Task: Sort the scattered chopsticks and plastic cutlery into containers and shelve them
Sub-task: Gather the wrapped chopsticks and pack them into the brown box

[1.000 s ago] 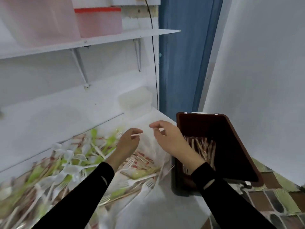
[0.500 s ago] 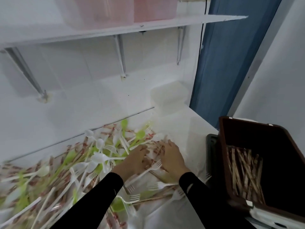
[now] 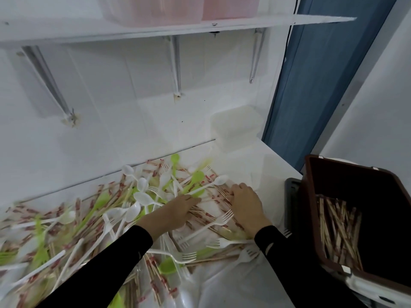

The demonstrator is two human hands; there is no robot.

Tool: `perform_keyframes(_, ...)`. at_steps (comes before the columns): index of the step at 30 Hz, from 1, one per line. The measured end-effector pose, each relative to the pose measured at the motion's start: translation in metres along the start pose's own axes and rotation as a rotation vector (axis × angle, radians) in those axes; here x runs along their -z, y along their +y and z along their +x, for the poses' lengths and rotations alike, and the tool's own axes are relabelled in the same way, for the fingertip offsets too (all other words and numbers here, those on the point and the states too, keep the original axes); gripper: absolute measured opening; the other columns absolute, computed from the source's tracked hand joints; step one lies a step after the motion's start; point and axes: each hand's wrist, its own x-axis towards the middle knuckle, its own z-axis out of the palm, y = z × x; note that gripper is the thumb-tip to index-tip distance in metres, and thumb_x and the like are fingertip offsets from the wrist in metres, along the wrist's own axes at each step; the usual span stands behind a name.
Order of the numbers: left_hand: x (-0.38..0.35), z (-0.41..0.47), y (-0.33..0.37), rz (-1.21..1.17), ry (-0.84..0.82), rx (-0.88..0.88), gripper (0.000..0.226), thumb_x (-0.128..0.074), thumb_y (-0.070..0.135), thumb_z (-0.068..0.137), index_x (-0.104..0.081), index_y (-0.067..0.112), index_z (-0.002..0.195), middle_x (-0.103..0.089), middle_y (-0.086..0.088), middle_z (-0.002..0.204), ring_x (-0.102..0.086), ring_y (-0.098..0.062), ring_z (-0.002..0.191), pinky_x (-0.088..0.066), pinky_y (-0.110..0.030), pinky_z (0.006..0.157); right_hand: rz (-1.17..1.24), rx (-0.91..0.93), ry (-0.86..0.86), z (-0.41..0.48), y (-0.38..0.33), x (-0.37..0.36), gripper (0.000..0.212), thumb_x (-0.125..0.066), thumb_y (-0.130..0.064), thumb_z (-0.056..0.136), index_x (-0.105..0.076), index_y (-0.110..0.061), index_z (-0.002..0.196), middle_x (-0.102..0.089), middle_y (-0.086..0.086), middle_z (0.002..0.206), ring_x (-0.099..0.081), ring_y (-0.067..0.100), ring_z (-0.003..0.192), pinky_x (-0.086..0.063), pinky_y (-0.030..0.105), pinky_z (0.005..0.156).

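Bench [image 3: 249,165]: white, carries the unsorted pile [image 3: 93,221] across its left and middle. The pile is spoons, forks and paper-wrapped chopsticks mixed together.

Bin [image 3: 369,187]: brown, off the right bench edge. The chopsticks already sorted [image 3: 338,232] lie loose in its bottom.

Shelf [image 3: 178,27]: above, with pink tubs on it. Nothing here is ready to shelve yet.

Change: 1 s ago both hands were raised beside the bin mouth. Now both are down on the right end of the pile, so 1 drop looks finished and the next gather is starting.

Left hand [image 3: 178,211]: lies flat on the heap with fingers fairly straight, holding nothing.

Right hand [image 3: 246,204]: fingers bent onto wrapped chopsticks [image 3: 213,197]. Cannot tell whether any are pinched.

Fork [image 3: 209,225]: lies between the wrists and needs leaving behind.

Judgement: early stage, most of the pile is unsorted.
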Motion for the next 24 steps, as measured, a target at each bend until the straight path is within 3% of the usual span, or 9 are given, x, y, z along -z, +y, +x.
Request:
perform_keyframes(2,0.0,-0.004,0.001,0.026,0.0,-0.004,0.069,-0.056,0.018,0.097,-0.019,0.012,0.155,-0.036,-0.008,0.152,-0.029,-0.026,0.141,-0.022,-0.031,0.113,-0.009,-0.032,0.0,-0.004,0.002,0.002,0.021,-0.043,-0.014,0.099,-0.05,-0.015,0.119,-0.056,0.005,0.12,-0.056,0.023,0.11,-0.041,0.03,0.09)
perform_keyframes(5,-0.002,-0.007,0.003,-0.043,0.034,0.01,0.082,-0.062,0.023,0.093,-0.011,0.014,0.156,-0.047,-0.004,0.146,-0.036,-0.021,0.135,-0.03,-0.029,0.107,-0.014,-0.113,-0.045,-0.009,0.0,0.001,0.021,-0.038,-0.015,0.1,-0.049,-0.014,0.118,-0.056,0.006,0.121,-0.056,0.025,0.112,-0.043,0.033,0.093)
perform_keyframes(7,-0.004,-0.01,0.005,-0.089,0.112,0.035,0.074,-0.067,0.026,0.091,-0.027,0.016,0.152,-0.051,-0.003,0.137,-0.043,-0.02,0.13,-0.035,-0.027,0.103,0.019,-0.162,-0.059,-0.008,-0.002,0.0,0.024,-0.038,-0.02,0.101,-0.05,-0.012,0.12,-0.056,0.008,0.124,-0.054,0.025,0.115,-0.043,0.034,0.094)
perform_keyframes(9,-0.008,-0.013,0.007,0.044,0.184,-0.063,0.05,-0.067,0.022,0.09,-0.052,0.014,0.137,-0.055,-0.006,0.125,-0.052,-0.024,0.119,-0.042,-0.031,0.099,0.066,-0.173,-0.102,-0.006,-0.005,0.0,0.036,-0.042,-0.036,0.101,-0.049,-0.011,0.125,-0.055,0.008,0.128,-0.049,0.027,0.12,-0.042,0.036,0.097)
perform_keyframes(12,-0.016,-0.014,0.003,0.189,0.29,-0.27,0.03,-0.077,0.018,0.073,-0.073,0.016,0.102,-0.063,-0.004,0.097,-0.065,-0.024,0.085,-0.057,-0.03,0.073,0.125,-0.155,-0.169,-0.001,-0.013,-0.003,0.056,-0.05,-0.05,0.095,-0.044,-0.01,0.133,-0.052,0.008,0.132,-0.044,0.028,0.125,-0.039,0.037,0.1)
perform_keyframes(15,-0.021,-0.012,0.001,0.221,0.276,-0.289,0.033,-0.076,0.003,0.069,-0.065,0.015,0.097,-0.065,-0.006,0.103,-0.066,-0.026,0.088,-0.056,-0.032,0.073,0.051,-0.116,-0.164,0.005,-0.021,-0.004,0.039,-0.047,-0.026,0.099,-0.044,-0.011,0.135,-0.051,0.009,0.131,-0.047,0.027,0.122,-0.04,0.032,0.099)
perform_keyframes(17,-0.018,-0.012,0.008,0.235,0.287,-0.283,0.029,-0.068,-0.003,0.071,-0.061,0.013,0.094,-0.063,-0.005,0.091,-0.065,-0.027,0.077,-0.053,-0.032,0.065,0.01,-0.109,-0.164,0.005,-0.026,-0.004,0.033,-0.043,-0.012,0.099,-0.046,-0.009,0.132,-0.049,0.01,0.13,-0.049,0.026,0.12,-0.042,0.032,0.096)
perform_keyframes(19,-0.014,-0.01,0.014,0.28,0.312,-0.303,0.028,-0.071,-0.001,0.068,-0.06,0.013,0.09,-0.062,-0.002,0.084,-0.063,-0.023,0.07,-0.05,-0.028,0.062,-0.01,-0.115,-0.168,0.004,-0.03,-0.005,0.029,-0.045,-0.013,0.1,-0.049,-0.009,0.128,-0.046,0.01,0.13,-0.048,0.025,0.12,-0.043,0.032,0.096)
perform_keyframes(24,-0.016,-0.004,0.012,0.479,0.259,-0.312,0.047,-0.08,0.005,0.054,-0.068,0.017,0.097,-0.057,-0.001,0.094,-0.058,-0.018,0.078,-0.055,-0.029,0.069,0.191,-0.213,-0.201,0.005,-0.026,-0.007,0.034,-0.054,-0.014,0.093,-0.051,-0.004,0.125,-0.045,0.012,0.127,-0.047,0.03,0.119,-0.045,0.034,0.094)
